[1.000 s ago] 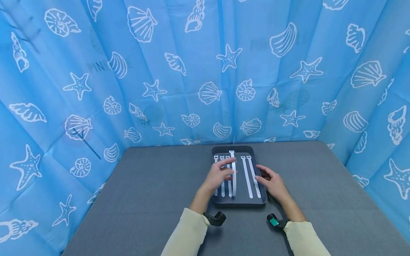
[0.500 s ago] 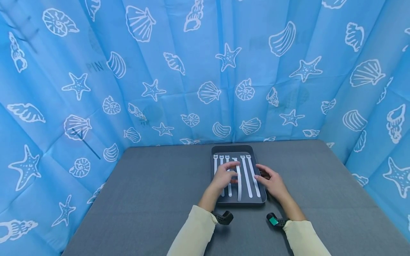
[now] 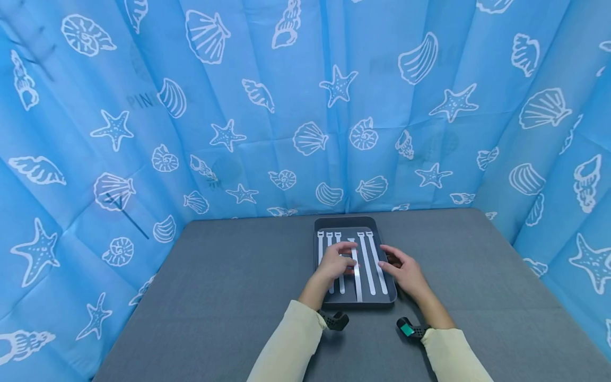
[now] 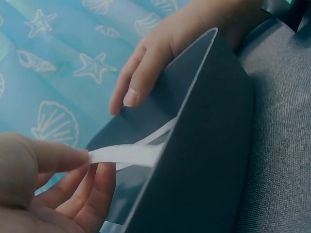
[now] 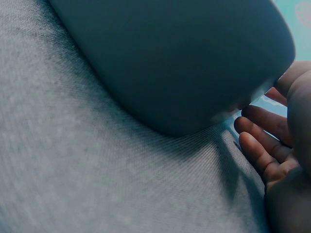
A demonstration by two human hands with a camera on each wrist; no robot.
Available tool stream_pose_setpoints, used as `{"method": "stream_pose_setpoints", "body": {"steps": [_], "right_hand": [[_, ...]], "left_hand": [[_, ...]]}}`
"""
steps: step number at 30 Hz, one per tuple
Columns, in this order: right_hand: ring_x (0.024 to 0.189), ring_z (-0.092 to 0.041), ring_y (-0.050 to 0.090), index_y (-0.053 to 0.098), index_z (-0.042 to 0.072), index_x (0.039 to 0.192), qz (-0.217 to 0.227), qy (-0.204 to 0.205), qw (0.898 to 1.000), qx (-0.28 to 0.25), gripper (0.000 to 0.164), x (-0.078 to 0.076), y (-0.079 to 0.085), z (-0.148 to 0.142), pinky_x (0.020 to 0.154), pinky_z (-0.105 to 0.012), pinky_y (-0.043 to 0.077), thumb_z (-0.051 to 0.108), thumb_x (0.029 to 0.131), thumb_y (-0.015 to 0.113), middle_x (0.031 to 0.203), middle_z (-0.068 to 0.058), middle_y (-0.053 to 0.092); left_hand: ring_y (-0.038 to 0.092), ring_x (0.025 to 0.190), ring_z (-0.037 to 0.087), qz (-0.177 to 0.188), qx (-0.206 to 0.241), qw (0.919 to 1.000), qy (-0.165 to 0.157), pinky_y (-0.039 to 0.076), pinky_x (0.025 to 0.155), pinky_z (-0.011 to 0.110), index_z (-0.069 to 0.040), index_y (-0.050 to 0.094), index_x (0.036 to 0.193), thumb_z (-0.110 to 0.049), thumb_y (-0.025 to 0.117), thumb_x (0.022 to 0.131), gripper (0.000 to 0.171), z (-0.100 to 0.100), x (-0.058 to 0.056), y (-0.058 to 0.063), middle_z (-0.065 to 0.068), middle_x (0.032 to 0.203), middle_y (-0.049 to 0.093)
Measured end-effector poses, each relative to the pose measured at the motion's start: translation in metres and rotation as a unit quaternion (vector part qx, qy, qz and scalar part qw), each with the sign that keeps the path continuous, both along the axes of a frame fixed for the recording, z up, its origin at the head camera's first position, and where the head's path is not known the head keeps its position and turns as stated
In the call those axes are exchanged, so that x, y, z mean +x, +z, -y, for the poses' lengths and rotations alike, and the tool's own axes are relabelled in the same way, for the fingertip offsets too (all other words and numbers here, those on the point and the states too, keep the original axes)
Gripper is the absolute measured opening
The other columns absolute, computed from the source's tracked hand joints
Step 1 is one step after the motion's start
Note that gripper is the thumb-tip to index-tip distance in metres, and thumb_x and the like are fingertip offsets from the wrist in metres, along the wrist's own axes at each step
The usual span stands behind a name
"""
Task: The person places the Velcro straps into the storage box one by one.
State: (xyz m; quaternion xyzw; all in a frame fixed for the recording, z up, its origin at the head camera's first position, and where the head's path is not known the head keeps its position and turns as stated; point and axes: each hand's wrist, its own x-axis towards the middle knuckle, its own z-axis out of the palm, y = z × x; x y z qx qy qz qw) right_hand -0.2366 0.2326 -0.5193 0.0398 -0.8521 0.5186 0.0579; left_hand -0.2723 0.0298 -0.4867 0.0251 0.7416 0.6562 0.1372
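Observation:
A dark grey rectangular tray (image 3: 346, 222) lies on the table with several white straps in it; they look like hook-and-loop cable ties with slotted heads. My left hand (image 3: 331, 264) is over the tray's middle. Between thumb and index finger it pinches one cable tie (image 4: 124, 154), whose tail runs down to the near side of the tray. Two cable ties (image 3: 366, 262) lie side by side to its right. Others at the left are partly hidden behind my left hand. My right hand (image 3: 406, 271) holds the tray's right wall, thumb over the rim, fingers outside.
Grey cloth covers the table (image 3: 238, 265) around the tray. A blue curtain (image 3: 286, 106) with white shells and starfish hangs behind and along both sides. Black camera bands (image 3: 336, 321) sit on both wrists.
My left hand has moved right and slightly toward me, carrying the pinched cable tie from beside the left group into the gap before the right pair. My right hand stays at the tray.

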Motion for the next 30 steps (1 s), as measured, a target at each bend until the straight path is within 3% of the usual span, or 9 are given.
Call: {"method": "stream_pose_setpoints", "body": {"steps": [14, 30], "right_hand": [[0.116, -0.038, 0.050, 0.047, 0.001, 0.141, -0.002, 0.001, 1.000, 0.001, 0.050, -0.0009, 0.0000, -0.0002, 0.097, -0.054, 0.042, 0.015, 0.096, 0.062, 0.139, -0.024, 0.047], [0.113, -0.036, 0.051, 0.047, 0.003, 0.141, 0.004, -0.001, 1.000, -0.002, 0.049, 0.0003, -0.0002, 0.0001, 0.096, -0.054, 0.043, 0.015, 0.096, 0.062, 0.138, -0.023, 0.049]], "left_hand": [[0.064, 0.070, 0.017, -0.014, -0.059, 0.9980, 0.020, 0.056, 0.058, 0.027, -0.010, 0.064, 0.124, 0.006, 0.068, 0.083, 0.045, -0.0028, -0.0015, -0.0047, 0.001, 0.100, 0.060], [0.061, 0.054, 0.014, -0.044, -0.104, 0.9934, 0.018, 0.054, 0.050, 0.027, -0.010, 0.065, 0.122, 0.004, 0.070, 0.084, 0.041, -0.0038, -0.0016, -0.0084, 0.000, 0.094, 0.059]]}}
